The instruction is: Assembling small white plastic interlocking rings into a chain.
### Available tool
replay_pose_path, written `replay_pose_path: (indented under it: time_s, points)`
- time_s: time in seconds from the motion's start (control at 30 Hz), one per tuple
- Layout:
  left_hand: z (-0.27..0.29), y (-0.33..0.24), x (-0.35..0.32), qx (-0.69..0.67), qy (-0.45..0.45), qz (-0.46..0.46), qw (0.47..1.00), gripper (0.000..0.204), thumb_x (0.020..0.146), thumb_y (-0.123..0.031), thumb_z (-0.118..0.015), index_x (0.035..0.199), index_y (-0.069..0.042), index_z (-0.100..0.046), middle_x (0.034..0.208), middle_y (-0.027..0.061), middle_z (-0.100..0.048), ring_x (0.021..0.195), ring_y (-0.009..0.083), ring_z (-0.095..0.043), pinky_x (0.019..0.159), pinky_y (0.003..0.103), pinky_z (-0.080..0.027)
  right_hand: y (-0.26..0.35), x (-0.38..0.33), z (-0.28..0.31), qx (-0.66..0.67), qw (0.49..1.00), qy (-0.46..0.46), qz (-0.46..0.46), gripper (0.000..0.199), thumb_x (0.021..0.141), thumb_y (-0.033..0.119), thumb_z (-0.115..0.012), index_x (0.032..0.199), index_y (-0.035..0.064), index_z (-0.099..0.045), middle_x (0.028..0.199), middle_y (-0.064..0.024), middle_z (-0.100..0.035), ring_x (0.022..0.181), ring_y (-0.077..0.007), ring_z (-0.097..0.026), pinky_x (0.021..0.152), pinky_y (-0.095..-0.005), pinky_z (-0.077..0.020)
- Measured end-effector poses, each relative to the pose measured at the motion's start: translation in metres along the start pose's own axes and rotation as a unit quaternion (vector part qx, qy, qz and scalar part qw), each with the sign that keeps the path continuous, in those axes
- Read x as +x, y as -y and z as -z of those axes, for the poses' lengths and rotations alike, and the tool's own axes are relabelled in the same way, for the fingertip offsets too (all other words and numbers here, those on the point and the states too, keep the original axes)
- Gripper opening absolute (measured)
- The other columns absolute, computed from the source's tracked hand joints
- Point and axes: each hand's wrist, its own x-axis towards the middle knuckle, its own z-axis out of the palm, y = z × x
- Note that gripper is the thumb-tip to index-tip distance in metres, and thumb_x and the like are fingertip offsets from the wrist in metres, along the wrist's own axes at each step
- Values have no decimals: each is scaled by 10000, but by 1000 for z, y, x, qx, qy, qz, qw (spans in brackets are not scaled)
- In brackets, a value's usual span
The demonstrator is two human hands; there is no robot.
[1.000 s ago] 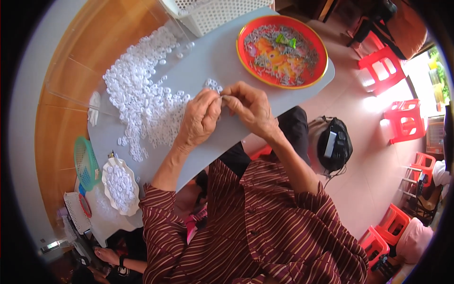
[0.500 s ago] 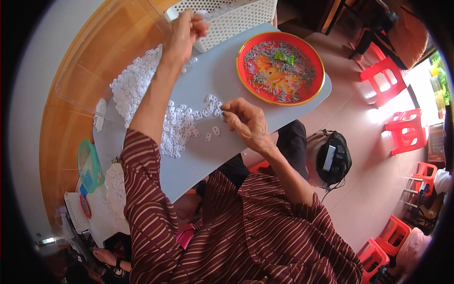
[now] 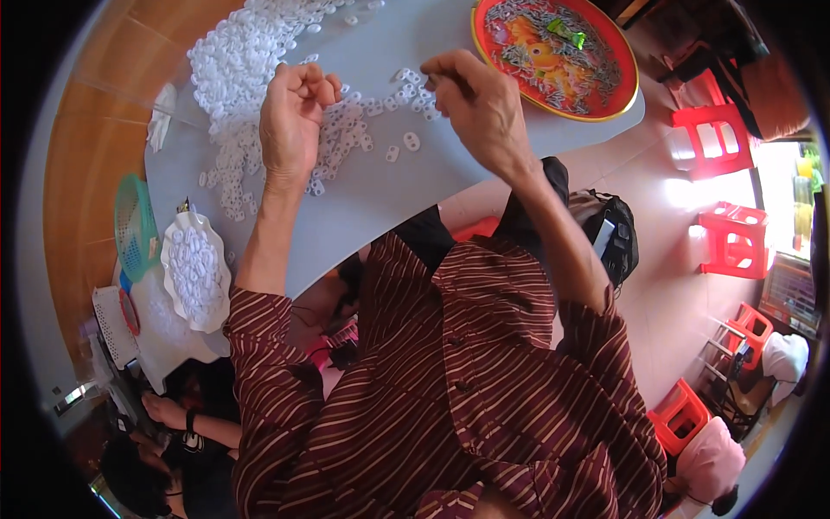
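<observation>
My left hand (image 3: 294,121) is held over the spread of small white two-holed plastic pieces (image 3: 341,138), its fingers curled in. Whatever may be inside those fingers is hidden. To the right, my right hand (image 3: 484,108) has thumb and forefinger brought together beside a few loose white pieces (image 3: 411,141); I cannot make out what is between the fingertips. A large heap of the same white pieces (image 3: 238,65) lies beyond my left hand. Past my right hand stands a round red tray (image 3: 635,82) with a gold rim, holding many small grey metal pins and a green wrapped packet (image 3: 566,35).
A white scalloped dish (image 3: 226,290) of white pieces and a green basket (image 3: 134,229) are at the left. Red stools (image 3: 735,238) stand on the tiled floor at right. Another person's arm (image 3: 212,428) shows at lower left. A black mesh bag (image 3: 618,246) is beside my knee.
My left hand has come back from the white perforated basket to above the white pieces. The view has shifted, and that basket is out of sight. My right hand stays near the loose pieces.
</observation>
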Motion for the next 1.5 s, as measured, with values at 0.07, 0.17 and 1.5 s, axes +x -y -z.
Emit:
replay_pose_path:
  time_s: [0.07, 0.17, 1.5]
  points:
    - [2, 0, 1, 2, -11, -4, 1000, 438, 953, -375, -366, 851, 13, -543, 658, 66, -478, 809, 233, -513, 818, 335, -399, -8, 19, 4, -187, 967, 15, 175, 139, 787, 5, -558, 908, -7, -624, 784, -161, -633, 641, -279, -620, 599, -338, -498]
    - [14, -8, 4, -15, 35, -41, 998, 446, 950, -383, -364, 855, 13, -545, 664, 74, -491, 814, 240, -518, 824, 345, -400, -16, 44, -9, -222, 946, 88, 219, 139, 782, 24, -574, 907, 11, -633, 820, -153, -631, 703, -318, -616, 647, -369, -497]
    - [-71, 20, -10, -30, 175, 133, 975, 195, 910, -179, -551, 837, -6, -602, 685, 44, -564, 692, 147, -549, 691, 272, -454, -19, -7, 9, 158, 986, -27, -41, 176, 880, 144, -625, 942, -18, -654, 740, -16, -631, 620, -54, -521, 573, -204, -443]
